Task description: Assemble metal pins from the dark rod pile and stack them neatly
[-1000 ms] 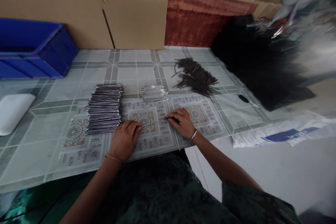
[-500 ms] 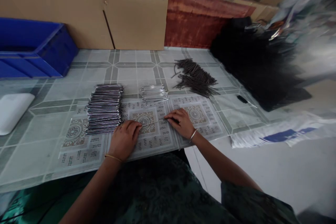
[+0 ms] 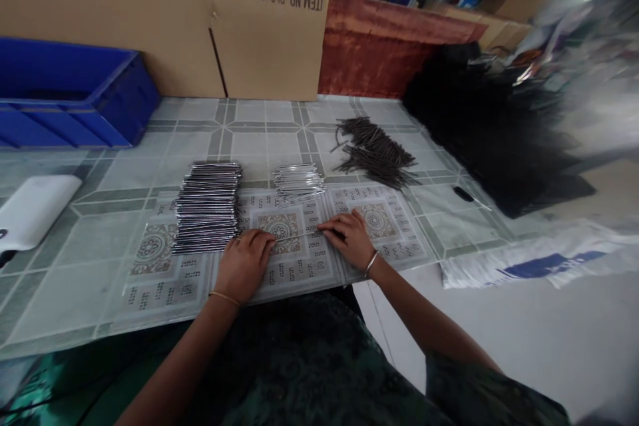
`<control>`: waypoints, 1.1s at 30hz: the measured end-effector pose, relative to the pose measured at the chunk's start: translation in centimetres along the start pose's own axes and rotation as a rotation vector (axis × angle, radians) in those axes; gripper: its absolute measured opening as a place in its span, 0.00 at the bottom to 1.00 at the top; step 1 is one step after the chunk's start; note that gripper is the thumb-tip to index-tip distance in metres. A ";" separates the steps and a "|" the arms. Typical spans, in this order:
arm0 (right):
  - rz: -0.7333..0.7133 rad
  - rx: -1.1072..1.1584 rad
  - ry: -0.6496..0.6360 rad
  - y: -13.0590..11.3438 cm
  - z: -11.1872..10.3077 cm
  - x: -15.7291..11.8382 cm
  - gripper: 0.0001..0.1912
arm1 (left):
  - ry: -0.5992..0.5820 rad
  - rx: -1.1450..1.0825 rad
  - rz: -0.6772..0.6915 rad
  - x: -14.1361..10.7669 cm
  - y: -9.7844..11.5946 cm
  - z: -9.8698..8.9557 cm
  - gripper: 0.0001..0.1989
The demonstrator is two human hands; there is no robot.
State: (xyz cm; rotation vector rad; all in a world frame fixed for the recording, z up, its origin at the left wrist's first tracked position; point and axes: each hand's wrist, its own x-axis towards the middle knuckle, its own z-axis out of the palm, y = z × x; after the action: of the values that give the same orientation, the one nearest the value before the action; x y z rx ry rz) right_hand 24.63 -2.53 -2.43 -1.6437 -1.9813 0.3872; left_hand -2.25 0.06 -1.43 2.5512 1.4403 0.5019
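A thin metal rod (image 3: 298, 235) stretches between my two hands, just over or on the patterned mat (image 3: 327, 259). My left hand (image 3: 244, 265) pinches its left end, and my right hand (image 3: 348, 238) grips the other end with thumb and fingertips. Beside my left hand lies a thick stack of dark, shiny ridged rods (image 3: 208, 206). Beyond the held rod sits a smaller bundle of silver rods (image 3: 298, 180). A heap of thin dark grey sticks (image 3: 379, 152) lies farther back, past my right hand.
A blue plastic bin (image 3: 112, 103) stands at the back left, against a tall cardboard box (image 3: 269, 53). A white device (image 3: 37, 210) lies at the left. On the right are a small black-handled tool (image 3: 463, 194), a large black pile (image 3: 479, 126) and a white bag (image 3: 529, 256).
The view has shifted a little, so everything on the table appears slightly farther right. Both hands keep hold of the thin rod in nearly the same pose.
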 end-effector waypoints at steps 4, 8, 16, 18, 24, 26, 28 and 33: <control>0.024 0.066 -0.011 -0.1 0.3 0.0 0.09 | -0.006 -0.023 -0.006 0.1 0.1 -0.1 0.16; -0.008 0.056 -0.040 -1.7 0.7 0.2 0.08 | -0.010 -0.064 0.008 0.2 0.0 0.0 0.15; -0.122 0.035 -0.019 -6.3 2.4 2.2 0.06 | 0.220 -0.543 -0.200 -0.8 0.9 0.1 0.14; -0.147 0.046 -0.015 -7.4 2.6 3.1 0.07 | 0.306 -0.638 -0.310 -0.9 1.1 -0.6 0.14; -0.185 0.121 0.023 -12.0 3.8 9.4 0.09 | 0.549 -0.688 -0.360 0.1 -1.8 -4.0 0.17; -0.178 0.117 0.035 -13.8 5.1 12.2 0.10 | 0.629 -0.647 -0.333 0.3 -3.5 -4.7 0.19; -0.157 0.092 0.039 -15.5 6.8 14.7 0.10 | 0.679 -0.573 -0.318 0.2 -4.9 -5.0 0.19; -0.119 -0.034 -0.043 -18.0 10.1 17.4 0.09 | 0.641 -0.368 -0.259 -0.8 -5.9 -5.2 0.17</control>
State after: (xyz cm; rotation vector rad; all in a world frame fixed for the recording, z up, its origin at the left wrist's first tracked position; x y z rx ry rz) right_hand 2.19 11.58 2.73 -1.5399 -2.1169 0.3491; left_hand -9.29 2.35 1.43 1.9544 1.6252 1.4723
